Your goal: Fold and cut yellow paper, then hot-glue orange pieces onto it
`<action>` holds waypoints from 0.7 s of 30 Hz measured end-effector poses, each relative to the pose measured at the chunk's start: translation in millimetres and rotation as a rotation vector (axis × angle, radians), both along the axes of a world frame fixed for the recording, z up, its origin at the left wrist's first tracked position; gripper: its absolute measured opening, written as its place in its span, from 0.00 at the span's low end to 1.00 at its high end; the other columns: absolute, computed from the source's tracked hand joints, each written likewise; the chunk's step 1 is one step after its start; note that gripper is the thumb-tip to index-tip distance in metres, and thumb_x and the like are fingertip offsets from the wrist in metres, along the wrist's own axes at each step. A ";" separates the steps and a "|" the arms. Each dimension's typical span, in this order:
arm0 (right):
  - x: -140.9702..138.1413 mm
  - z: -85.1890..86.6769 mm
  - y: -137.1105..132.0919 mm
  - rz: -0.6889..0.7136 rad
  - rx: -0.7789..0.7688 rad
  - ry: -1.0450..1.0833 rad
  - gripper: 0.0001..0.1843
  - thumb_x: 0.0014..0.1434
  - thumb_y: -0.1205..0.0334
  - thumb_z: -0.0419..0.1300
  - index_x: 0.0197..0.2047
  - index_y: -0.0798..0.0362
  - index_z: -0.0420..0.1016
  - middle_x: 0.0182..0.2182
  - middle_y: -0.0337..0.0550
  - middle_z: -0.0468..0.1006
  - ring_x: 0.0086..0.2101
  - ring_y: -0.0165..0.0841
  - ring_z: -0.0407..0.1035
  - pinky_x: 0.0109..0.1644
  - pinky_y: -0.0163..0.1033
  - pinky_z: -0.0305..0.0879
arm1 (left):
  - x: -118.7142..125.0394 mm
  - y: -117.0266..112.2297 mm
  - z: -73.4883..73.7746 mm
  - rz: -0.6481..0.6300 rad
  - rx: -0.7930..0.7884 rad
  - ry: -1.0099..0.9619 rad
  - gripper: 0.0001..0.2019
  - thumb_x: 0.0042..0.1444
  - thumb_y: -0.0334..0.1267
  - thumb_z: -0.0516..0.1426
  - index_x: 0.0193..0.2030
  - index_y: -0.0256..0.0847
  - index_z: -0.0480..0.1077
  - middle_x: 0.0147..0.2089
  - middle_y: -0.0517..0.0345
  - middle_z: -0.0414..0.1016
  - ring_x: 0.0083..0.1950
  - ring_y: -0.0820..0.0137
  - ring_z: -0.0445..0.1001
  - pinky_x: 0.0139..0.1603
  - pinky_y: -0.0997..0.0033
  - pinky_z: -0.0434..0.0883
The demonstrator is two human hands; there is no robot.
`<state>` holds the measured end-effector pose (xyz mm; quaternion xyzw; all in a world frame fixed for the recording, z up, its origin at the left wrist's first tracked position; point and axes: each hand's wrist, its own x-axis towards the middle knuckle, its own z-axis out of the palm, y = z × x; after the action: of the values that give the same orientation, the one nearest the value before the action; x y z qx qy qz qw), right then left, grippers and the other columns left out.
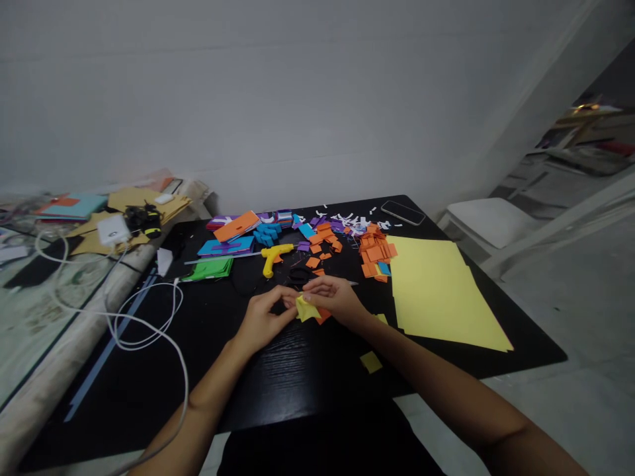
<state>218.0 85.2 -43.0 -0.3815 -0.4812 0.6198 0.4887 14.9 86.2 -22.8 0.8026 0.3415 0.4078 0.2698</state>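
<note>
I hold one small yellow piece point(306, 309) between both hands, low over the near middle of the black table point(278, 383). My left hand point(262, 317) pinches its left edge with thumb and fingertips closed narrow; my right hand point(333, 297) pinches the top and right edge the same way. Held from two sides, the piece stays taut and faces me. An orange scrap point(323, 316) shows just under the yellow piece, touching it; I cannot tell whether my right hand grips it too.

Supplies lie in an arc beyond my hands, within reach. Count:
- One yellow glue gun point(276, 255), lying on its side, nozzle to the left.
- One pair of black scissors point(300, 276), just behind my fingers.
- One stack of large yellow sheets point(439, 294) on my right, kept flat and apart from the cuttings; the number of sheets cannot be told.
- One loose yellow square point(370, 361), near my right forearm.
- One phone point(402, 212) at the far edge.
- One pile of orange squares point(376, 253), too many to count.
- One white cable point(149, 330) looping across the left side.
</note>
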 end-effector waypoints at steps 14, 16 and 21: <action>-0.5 0.2 1.4 -0.012 0.034 -0.046 0.17 0.46 0.57 0.74 0.38 0.55 0.80 0.35 0.43 0.82 0.37 0.34 0.78 0.47 0.42 0.73 | 0.8 4.2 -9.0 0.043 -0.004 -0.003 0.06 0.58 0.33 0.62 0.43 0.39 0.76 0.37 0.57 0.81 0.35 0.72 0.78 0.38 0.75 0.76; 0.1 1.0 2.5 -0.012 0.041 -0.065 0.17 0.45 0.58 0.73 0.38 0.55 0.80 0.35 0.43 0.82 0.36 0.34 0.78 0.47 0.42 0.73 | 1.6 5.9 -8.2 0.037 -0.007 -0.007 0.06 0.58 0.33 0.63 0.43 0.39 0.77 0.36 0.57 0.81 0.34 0.72 0.78 0.38 0.75 0.76; 3.6 3.5 8.8 0.000 0.024 -0.130 0.18 0.45 0.55 0.74 0.37 0.56 0.79 0.31 0.43 0.82 0.33 0.34 0.78 0.44 0.41 0.73 | 7.4 12.5 0.3 -0.035 -0.044 0.019 0.06 0.57 0.31 0.63 0.42 0.38 0.76 0.34 0.59 0.80 0.34 0.73 0.78 0.38 0.77 0.76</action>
<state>221.6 94.0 -39.5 -0.4149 -0.5193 0.5880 0.4609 22.2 98.7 -22.5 0.8064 0.3387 0.3876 0.2911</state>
